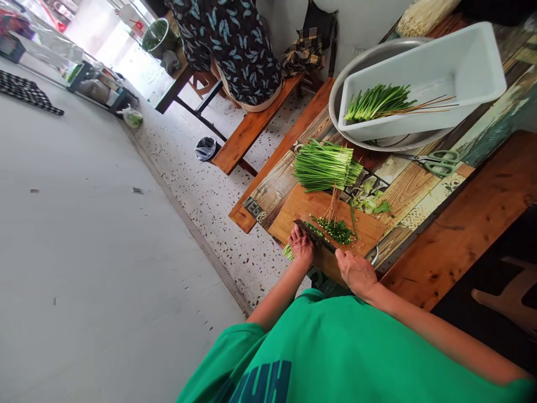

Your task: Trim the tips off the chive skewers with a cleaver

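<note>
A person in a green T-shirt (352, 341) cuts greens on a wooden chopping board (371, 228), seen from above at a slant. The right hand (356, 272) grips the handle of a dark-bladed knife (318, 238), whose blade reaches across to the fingers of the left hand (301, 246). The left hand is curled over green stalks (287, 252), holding them down; their pale ends poke out on its outer side, and the blade lies just beside its fingertips.

Just beyond the knife from both hands is a small heap of chopped greens (339, 231). Farther ahead of the hands, a thick bundle of skewered greens (321, 166) lies with its thin wooden skewers (333, 202) pointing back toward them. Beside that bundle, ahead of the right hand, are loose leafy scraps (369, 198). Farther out to the right hand's right are green-handled scissors (442, 162). Well beyond the right hand, a white tub (474, 67) holding more skewered greens rests in a metal basin (339, 84).
</note>
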